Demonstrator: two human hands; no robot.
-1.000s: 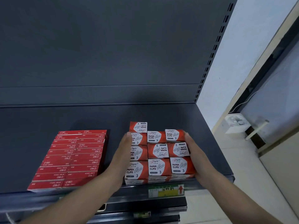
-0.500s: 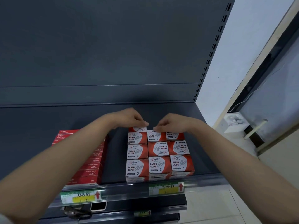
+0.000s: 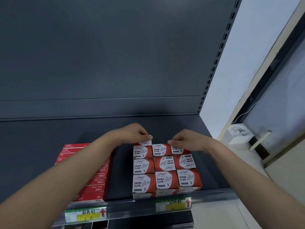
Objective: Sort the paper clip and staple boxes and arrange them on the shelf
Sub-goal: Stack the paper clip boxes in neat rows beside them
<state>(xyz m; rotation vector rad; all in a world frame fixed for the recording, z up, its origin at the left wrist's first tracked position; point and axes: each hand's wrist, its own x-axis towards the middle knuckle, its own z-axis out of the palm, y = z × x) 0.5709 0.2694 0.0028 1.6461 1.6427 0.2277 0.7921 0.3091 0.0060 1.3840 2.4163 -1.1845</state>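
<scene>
I square the paper clip boxes (image 3: 165, 164): left hand (image 3: 135, 133) pinches the rearmost box (image 3: 143, 143), right hand (image 3: 186, 139) curls onto the back row (image 3: 162, 149); next, likely seat that 1 box flush.

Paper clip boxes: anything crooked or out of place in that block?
Yes. The middle-row centre box and middle-row right box lie with their print upside down against the rest. An extra box, pinched by the left hand, sits alone behind the left column.

Left hand (image 3: 132, 134), right hand (image 3: 186, 140): from sides of boxes (image 3: 165, 164) to rear.
</scene>
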